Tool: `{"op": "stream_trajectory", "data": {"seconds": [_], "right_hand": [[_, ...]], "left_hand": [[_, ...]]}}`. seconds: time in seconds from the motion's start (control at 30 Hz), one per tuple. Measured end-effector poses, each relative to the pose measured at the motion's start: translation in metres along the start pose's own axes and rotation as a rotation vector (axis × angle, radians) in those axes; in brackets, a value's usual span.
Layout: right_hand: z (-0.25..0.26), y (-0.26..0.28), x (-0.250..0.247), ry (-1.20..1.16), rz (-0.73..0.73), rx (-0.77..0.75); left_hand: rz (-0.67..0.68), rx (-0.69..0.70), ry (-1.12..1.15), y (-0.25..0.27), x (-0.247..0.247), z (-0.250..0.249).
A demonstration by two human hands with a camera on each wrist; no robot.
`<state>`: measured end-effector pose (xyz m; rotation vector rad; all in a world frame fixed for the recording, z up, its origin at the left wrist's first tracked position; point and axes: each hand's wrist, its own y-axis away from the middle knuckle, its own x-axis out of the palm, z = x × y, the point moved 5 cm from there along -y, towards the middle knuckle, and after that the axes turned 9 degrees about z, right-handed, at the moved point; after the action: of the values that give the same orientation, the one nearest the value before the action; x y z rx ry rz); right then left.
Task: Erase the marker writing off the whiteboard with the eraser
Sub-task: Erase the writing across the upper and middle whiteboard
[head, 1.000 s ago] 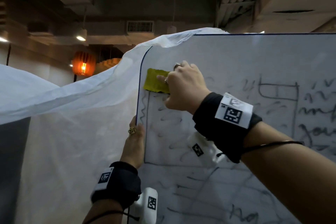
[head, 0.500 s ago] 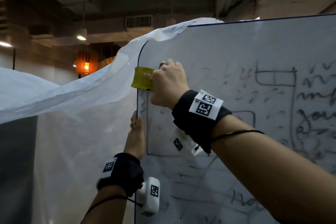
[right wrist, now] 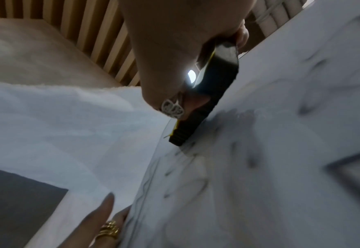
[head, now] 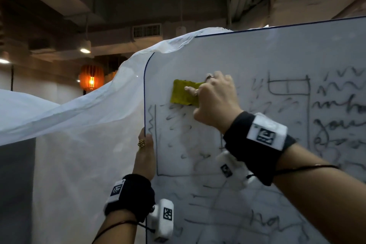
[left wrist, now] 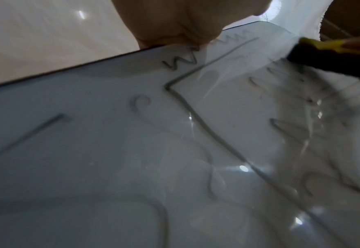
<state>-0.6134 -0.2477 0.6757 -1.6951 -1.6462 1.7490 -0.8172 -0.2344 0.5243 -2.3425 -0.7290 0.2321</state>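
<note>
Eraser (head: 184, 93) yellow top, blk pad; whiteboard (head: 257, 51) white w/ grey scribbles; lamp (head: 91, 77) orange.

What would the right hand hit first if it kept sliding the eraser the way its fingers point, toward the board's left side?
Likely nothing solid: the right hand and eraser would cross bare whiteboard to its left edge, then meet the white sheet draped there. Depth is unclear.

Illegible dark marker scrawl and ruled boxes on glossy white whiteboard (head: 257, 55); no word readable. Square black-and-white coded tags on black fabric wristbands (head: 257, 144), undecipherable. No brands or numbers legible.
</note>
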Motion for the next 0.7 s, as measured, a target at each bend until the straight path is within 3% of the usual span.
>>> {"op": "stream_trajectory", "data": {"seconds": [0.13, 0.23, 0.37, 0.53, 0.7], "right_hand": [[0.046, -0.016, 0.009, -0.08, -0.004, -0.045], [0.053, -0.017, 0.015, -0.109, 0.004, -0.04], [-0.003, 0.003, 0.006, -0.133, -0.03, 0.037], [-0.114, 0.053, 0.002, -0.164, -0.059, 0.365], [-0.089, 0.039, 0.014, -0.166, -0.045, 0.364]], "left_hand": [[0.018, -0.059, -0.006, 0.0, -0.002, 0.003], [0.023, -0.045, 0.003, 0.004, -0.002, -0.005], [0.05, -0.026, 0.018, 0.001, -0.003, -0.007], [0.051, -0.049, -0.07, -0.003, -0.002, -0.007], [0.034, -0.043, -0.088, -0.001, 0.001, -0.012]]}}
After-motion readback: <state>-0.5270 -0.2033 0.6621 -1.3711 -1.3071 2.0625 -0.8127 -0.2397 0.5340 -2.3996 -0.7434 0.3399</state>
